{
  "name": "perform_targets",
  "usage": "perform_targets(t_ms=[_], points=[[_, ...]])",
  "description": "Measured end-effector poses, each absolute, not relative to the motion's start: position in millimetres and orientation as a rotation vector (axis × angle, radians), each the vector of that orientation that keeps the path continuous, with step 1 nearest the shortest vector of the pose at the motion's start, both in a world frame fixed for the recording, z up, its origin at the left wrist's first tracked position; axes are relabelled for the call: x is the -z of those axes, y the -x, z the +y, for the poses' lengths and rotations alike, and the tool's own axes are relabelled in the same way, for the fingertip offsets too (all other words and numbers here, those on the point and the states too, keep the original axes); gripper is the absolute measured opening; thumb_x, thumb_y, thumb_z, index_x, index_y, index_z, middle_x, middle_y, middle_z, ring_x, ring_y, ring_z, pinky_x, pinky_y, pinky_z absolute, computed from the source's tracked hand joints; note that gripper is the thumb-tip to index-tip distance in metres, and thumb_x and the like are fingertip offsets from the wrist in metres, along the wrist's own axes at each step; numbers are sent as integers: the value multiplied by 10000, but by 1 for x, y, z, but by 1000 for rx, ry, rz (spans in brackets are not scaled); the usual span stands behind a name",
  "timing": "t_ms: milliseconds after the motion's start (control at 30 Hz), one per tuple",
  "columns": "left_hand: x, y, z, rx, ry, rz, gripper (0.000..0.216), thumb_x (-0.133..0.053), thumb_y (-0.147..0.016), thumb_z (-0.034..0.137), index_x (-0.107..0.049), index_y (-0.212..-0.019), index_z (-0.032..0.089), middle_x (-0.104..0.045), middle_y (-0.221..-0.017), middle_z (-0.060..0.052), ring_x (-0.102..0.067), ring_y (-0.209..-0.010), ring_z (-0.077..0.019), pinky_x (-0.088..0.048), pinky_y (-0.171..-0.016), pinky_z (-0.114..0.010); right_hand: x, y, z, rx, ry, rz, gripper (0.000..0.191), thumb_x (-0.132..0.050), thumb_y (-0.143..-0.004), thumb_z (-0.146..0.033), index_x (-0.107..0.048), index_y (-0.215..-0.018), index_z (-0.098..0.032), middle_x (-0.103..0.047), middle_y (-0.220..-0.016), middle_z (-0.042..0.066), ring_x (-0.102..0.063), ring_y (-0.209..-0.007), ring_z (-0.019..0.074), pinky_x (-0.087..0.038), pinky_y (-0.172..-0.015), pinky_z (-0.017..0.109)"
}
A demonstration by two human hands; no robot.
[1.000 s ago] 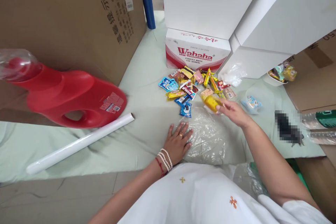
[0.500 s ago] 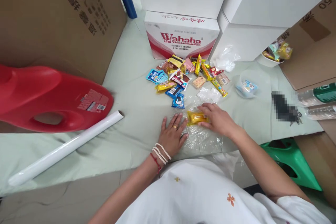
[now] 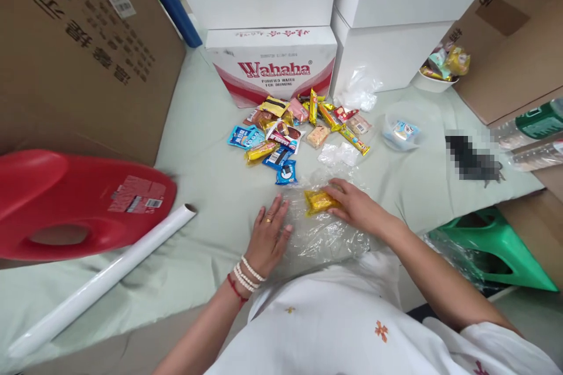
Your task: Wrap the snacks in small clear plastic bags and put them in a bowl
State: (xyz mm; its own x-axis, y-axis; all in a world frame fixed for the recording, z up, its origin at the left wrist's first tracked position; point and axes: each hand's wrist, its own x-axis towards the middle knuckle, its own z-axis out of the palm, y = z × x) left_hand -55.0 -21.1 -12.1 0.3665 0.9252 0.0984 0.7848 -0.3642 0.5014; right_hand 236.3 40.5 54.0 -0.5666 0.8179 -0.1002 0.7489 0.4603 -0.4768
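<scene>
A yellow-wrapped snack point(image 3: 317, 201) lies on a sheet of clear plastic film point(image 3: 323, 237) close in front of me. My right hand point(image 3: 358, 205) grips its right end between thumb and fingers. To the left, my left hand point(image 3: 269, 234) rests palm down with fingers stretched out, at the left edge of the film, holding nothing. Beyond both hands spreads a pile of wrapped snacks, among them a blue packet point(image 3: 286, 172), a yellow packet point(image 3: 262, 152) and a light-blue packet point(image 3: 245, 137). Crumpled white plastic point(image 3: 338, 154) lies just past the film.
A Wahaba-printed carton, the Wahaha box point(image 3: 272, 64), stands behind the snacks. At left are a red jug point(image 3: 101, 199) and a white tube point(image 3: 105, 278). Rightward sit a clear bowl point(image 3: 389, 129), a blurred dark item point(image 3: 472, 155), bottles point(image 3: 534, 123) and a green stool point(image 3: 519, 252).
My left hand has drawn away leftward from the snack and towards me. The right hand still grips the snack, which is slightly turned. The whole view has shifted.
</scene>
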Motion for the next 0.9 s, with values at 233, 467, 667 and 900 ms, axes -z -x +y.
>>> perform_targets(t_ms=[233,467,667,900], points=[[-4,79,-25,-450,-2350,1296,633,-452,-906,192,-420,-1537,232,-355,-1665,-151,-385,-1520,-278,-225,-1253,-570,-51,-270,-36,-629,1090,-2586,580,-672,-952,-451,-525,-1475,-249,-503,-1520,178,-473,-1377,346,-456,-1106,576],[-22,95,-11,-168,-2544,1084,643,-663,-845,406,-533,-1471,336,-378,-1660,-106,-512,-1396,-333,-288,-1178,-571,-30,-281,-41,-834,1061,-2356,174,-544,-1009,-205,-710,-1054,-231,-673,-1265,123,-600,-1162,258,-528,-993,465],[-14,80,17,-353,-2485,1127,254,-587,-962,470,-765,-1089,342,-704,-1358,-43,-597,-1222,-284,-386,-1018,-487,-63,-288,15,-1174,1120,-2106,227,-507,-1046,-351,-675,-980,-215,-685,-1170,111,-661,-1063,204,-517,-944,355],[-1,55,51,-725,-1958,1620,453,-397,-1021,432,-660,-721,218,-674,-706,-56,-612,-792,-223,-476,-781,-365,-63,-280,76,-1397,1564,-2029,343,-463,-1012,-483,-622,-900,-200,-628,-678,6,-583,-629,167,-450,-617,266]])
